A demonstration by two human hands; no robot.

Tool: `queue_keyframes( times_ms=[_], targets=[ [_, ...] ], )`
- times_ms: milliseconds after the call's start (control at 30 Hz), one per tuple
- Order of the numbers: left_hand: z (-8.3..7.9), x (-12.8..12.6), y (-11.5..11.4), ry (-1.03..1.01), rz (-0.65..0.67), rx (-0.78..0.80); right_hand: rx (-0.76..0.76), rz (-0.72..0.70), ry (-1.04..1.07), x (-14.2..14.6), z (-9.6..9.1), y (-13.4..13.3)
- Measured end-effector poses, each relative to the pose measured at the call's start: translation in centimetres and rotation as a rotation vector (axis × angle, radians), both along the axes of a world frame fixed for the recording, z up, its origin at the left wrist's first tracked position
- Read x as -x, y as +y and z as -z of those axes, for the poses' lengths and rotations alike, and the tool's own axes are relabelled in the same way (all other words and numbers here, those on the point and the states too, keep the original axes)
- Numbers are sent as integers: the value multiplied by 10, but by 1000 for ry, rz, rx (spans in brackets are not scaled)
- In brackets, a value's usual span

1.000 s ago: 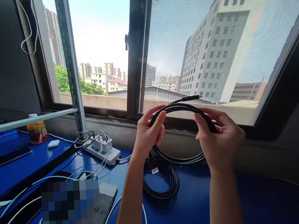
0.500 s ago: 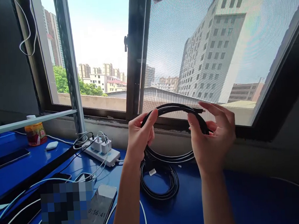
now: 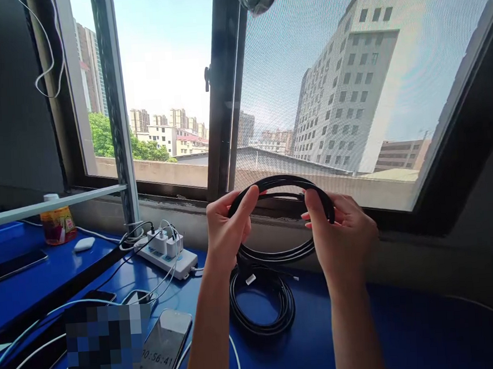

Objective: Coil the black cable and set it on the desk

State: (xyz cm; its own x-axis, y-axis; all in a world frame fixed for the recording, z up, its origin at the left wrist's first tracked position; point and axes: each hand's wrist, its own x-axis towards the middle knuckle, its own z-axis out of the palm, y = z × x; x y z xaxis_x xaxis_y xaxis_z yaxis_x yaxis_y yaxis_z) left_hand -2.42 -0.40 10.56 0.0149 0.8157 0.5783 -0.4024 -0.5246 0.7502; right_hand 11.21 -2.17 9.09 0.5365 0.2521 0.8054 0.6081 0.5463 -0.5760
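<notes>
Between my hands I hold up a coiled black cable [image 3: 286,180], its loops forming an open ring. My left hand [image 3: 231,224] is closed round the ring's left side, thumb on top. My right hand [image 3: 341,229] grips the right side, with its thumb pressed on the loops. One cable end [image 3: 291,195] runs across inside the ring toward my right thumb; its tip is partly hidden there. Just below, a second coil of black cable [image 3: 264,332] with a small white tag [image 3: 250,279] lies on the blue table [image 3: 306,348].
A white power strip [image 3: 167,256] with chargers and tangled cords sits to the left. Nearer stands a phone [image 3: 168,345] showing a timer. Further left are a bottle [image 3: 59,221], a white case [image 3: 85,244] and another phone [image 3: 15,267]. A window frame [image 3: 167,192] rises behind.
My right hand's raised fingers have closed round the coil. The loose cable end has moved from above the right thumb to inside the ring.
</notes>
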Motion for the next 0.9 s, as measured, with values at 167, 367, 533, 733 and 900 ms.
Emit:
queue_keyframes(
  times_ms=[167, 367, 533, 733, 900],
  targets=[
    [1, -1, 1, -19, 13, -18, 0, -61, 120, 0, -5, -7],
    [2, -5, 1, -28, 38, 11, -62, -123, 241, 2, -12, -14],
    [4, -9, 3, 6, 18, -9, -75, -205, 306, 3, -16, -16],
    [9, -15, 13, 11, 21, -53, -1, -348, 370, 6, -24, -29],
    [7, -10, 14, 55, 94, 48, 110, -504, 329, 4, -24, -30]
  ],
)
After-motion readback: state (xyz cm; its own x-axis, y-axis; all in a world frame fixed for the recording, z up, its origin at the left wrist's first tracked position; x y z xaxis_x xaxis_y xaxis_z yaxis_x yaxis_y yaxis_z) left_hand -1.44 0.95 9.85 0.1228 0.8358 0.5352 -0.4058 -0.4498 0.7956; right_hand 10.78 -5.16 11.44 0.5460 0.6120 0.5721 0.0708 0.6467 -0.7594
